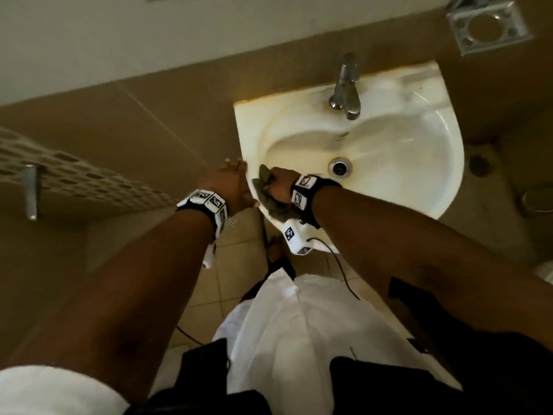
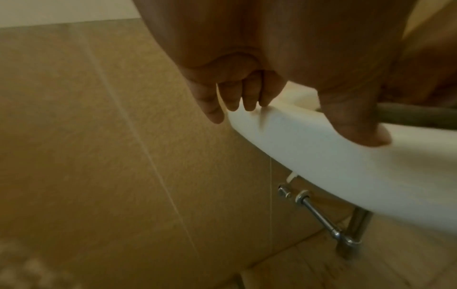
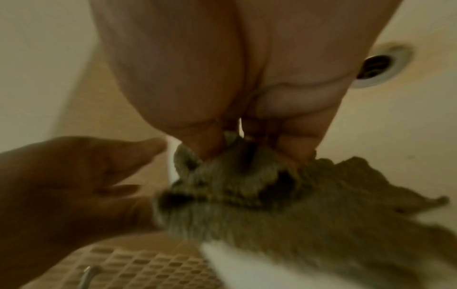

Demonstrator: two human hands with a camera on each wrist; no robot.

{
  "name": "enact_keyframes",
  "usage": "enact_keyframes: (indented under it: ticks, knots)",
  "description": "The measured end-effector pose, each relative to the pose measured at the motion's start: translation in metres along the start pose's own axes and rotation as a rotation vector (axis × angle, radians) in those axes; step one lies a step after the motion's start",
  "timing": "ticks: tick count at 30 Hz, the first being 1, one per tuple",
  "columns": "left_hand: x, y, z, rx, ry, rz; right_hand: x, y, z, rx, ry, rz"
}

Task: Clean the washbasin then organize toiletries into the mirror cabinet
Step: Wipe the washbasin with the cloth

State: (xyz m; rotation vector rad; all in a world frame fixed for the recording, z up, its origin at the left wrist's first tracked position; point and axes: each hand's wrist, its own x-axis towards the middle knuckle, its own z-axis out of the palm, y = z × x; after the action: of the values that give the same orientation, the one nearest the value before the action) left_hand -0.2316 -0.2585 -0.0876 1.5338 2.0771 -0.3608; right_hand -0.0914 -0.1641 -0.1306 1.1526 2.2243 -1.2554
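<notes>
A white corner washbasin (image 1: 419, 151) hangs on the tan tiled wall, with a chrome tap (image 1: 345, 85) at the back and a drain (image 1: 340, 166) in the bowl. My right hand (image 1: 279, 184) grips a bunched grey-green cloth (image 1: 276, 208) and presses it on the basin's front-left rim. In the right wrist view its fingers (image 3: 296, 140) pinch the cloth (image 3: 296, 205) near the drain (image 3: 375, 66). My left hand (image 1: 232, 178) rests on the basin's left edge just beside the cloth. Its fingers (image 2: 232, 97) and thumb (image 2: 358, 127) lie loosely on the rim (image 2: 321, 156), holding nothing.
An empty metal tumbler holder (image 1: 486, 25) is fixed to the wall at the upper right. A metal bar (image 1: 31, 191) sticks out from a mosaic tile band at the left. Chrome pipes (image 2: 321, 215) run under the basin. A floor drain (image 1: 230, 221) lies below my left wrist.
</notes>
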Motion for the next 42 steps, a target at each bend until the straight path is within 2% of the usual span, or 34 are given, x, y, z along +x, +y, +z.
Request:
enact_keyframes:
  ticks: [3,7,11,13,15,19,23,26,33,35,37,39,42]
  knots:
    - [-0.027,0.027,0.032,-0.099,0.048,0.007,-0.039,0.005,0.021,-0.056,0.023,-0.226]
    - [-0.059,0.076,0.080,-0.104,0.039,0.002,-0.088,0.067,0.037,-0.086,0.056,-0.247]
    - [-0.074,0.129,0.099,-0.008,0.044,0.109,-0.133,0.144,-0.006,-0.274,0.066,-0.078]
    - [-0.074,0.152,0.102,0.007,0.020,0.164,-0.146,0.177,-0.039,-0.387,0.131,0.098]
    - [-0.068,0.170,0.103,0.014,-0.018,0.198,-0.153,0.191,-0.066,-0.463,0.175,0.201]
    - [-0.058,0.188,0.105,0.006,-0.096,0.206,-0.142,0.178,-0.057,-0.460,0.153,0.205]
    - [-0.036,0.177,0.093,-0.002,-0.115,0.182,-0.103,0.143,-0.008,-0.474,-0.091,0.030]
    - [-0.021,0.159,0.078,-0.005,-0.160,0.137,-0.089,0.124,-0.001,-0.479,-0.119,-0.031]
    - [-0.017,0.140,0.083,-0.017,-0.130,0.047,-0.048,0.181,-0.067,-0.829,-0.152,0.219]
    - [-0.020,0.144,0.090,-0.038,-0.121,0.018,-0.041,0.182,-0.094,-0.942,-0.256,0.282]
    - [-0.023,0.145,0.094,-0.033,-0.110,-0.007,-0.041,0.167,-0.114,-0.954,-0.329,0.293]
    - [-0.025,0.146,0.094,-0.036,-0.115,-0.055,-0.036,0.154,-0.116,-0.941,-0.322,0.219]
    - [-0.036,0.158,0.096,-0.018,-0.124,-0.135,-0.040,0.140,-0.089,-0.844,-0.371,-0.054]
